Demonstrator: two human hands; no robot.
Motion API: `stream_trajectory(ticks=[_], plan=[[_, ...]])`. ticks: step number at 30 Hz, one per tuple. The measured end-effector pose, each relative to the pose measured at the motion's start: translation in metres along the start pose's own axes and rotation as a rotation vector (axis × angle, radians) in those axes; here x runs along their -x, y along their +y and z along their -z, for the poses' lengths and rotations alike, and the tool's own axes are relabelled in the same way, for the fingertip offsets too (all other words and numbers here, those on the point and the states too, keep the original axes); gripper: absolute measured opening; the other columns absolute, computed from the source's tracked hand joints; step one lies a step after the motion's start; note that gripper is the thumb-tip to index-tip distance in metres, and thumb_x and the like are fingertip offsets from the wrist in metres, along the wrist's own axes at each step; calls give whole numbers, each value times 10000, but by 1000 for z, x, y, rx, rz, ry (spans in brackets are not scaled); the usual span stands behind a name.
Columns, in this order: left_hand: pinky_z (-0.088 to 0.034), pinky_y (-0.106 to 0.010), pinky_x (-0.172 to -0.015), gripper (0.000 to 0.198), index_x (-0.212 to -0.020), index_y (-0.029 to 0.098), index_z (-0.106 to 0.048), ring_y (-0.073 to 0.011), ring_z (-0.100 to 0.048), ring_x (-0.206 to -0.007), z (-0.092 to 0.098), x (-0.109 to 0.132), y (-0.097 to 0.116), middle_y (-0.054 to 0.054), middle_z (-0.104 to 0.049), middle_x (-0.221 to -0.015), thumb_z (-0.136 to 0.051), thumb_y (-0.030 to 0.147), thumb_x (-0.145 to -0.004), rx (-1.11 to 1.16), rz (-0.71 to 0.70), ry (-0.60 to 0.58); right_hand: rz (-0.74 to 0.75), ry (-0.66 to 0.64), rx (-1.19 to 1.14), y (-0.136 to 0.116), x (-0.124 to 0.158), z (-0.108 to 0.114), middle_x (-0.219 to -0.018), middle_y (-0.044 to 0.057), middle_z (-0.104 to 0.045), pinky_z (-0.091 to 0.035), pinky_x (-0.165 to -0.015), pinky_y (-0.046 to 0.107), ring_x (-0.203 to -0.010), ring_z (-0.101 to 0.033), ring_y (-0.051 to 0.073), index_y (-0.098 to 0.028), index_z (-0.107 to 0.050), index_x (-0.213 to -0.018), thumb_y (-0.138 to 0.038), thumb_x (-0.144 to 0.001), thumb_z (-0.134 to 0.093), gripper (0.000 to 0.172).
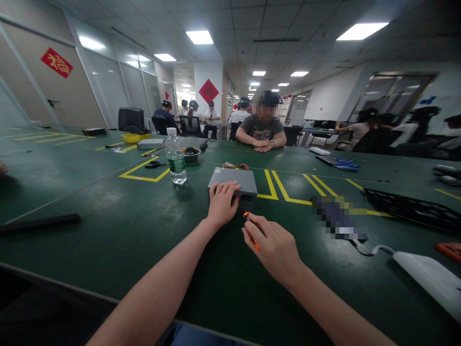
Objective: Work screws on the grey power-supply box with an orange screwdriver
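A grey metal box [237, 179] with coloured wires at its far side lies on the green table [108, 226]. My left hand [222, 203] rests on the box's near left corner, fingers curled over its edge. My right hand [272, 245] is closed around an orange-handled screwdriver [251, 229], whose tip points toward the box's near face.
A water bottle [176, 156] stands left of the box. A metal bowl [190, 154], scissors [155, 165] and a yellow tray [135, 137] lie further back. A black tray [410, 207] and a white device [428, 276] are on the right. A person sits across the table.
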State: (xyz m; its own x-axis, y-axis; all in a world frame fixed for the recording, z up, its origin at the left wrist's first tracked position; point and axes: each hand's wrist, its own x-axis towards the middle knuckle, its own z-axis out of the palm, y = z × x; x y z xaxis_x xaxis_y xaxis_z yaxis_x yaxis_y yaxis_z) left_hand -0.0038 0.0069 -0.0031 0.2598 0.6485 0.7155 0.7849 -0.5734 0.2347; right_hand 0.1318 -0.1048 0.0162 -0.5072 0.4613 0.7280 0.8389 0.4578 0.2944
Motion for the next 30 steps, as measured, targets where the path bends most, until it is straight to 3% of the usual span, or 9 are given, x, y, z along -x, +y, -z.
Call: stream_trajectory(ticks=[4,7,16,30], plan=[[-197,-386,-1039,295,-1076,270,-504,-174,-432,-1155,0,0,0,18,-548,-1211,-496,203,-789,-2,-1,7,53,-184,-36,-7,3,-5,-1053,116,-569,-463,-663,272,-755,-570,160,-156,-576,-960,-93,-736,-543,236],[-197,-393,-1037,302,-1083,270,-505,-183,-430,-1159,1,0,1,9,-546,-1215,-495,204,-788,-8,2,-3,71,-239,-68,-7,3,-5,-1102,126,-543,-467,-714,292,-824,-563,181,-154,-570,-975,-57,-694,-544,299],[-199,-391,-1036,304,-1082,275,-501,-184,-429,-1159,1,0,1,17,-544,-1216,-496,204,-786,-12,6,-10,-50,-66,-177,9,6,18,-949,90,-588,-450,-694,297,-778,-557,164,-151,-603,-836,-162,-779,-473,143],[-194,-390,-1041,288,-1088,268,-497,-183,-422,-1170,3,0,1,13,-538,-1226,-474,210,-807,-17,-3,-21,-108,-96,-180,14,8,13,-967,80,-576,-435,-685,287,-770,-541,155,-153,-606,-865,-164,-782,-485,147]])
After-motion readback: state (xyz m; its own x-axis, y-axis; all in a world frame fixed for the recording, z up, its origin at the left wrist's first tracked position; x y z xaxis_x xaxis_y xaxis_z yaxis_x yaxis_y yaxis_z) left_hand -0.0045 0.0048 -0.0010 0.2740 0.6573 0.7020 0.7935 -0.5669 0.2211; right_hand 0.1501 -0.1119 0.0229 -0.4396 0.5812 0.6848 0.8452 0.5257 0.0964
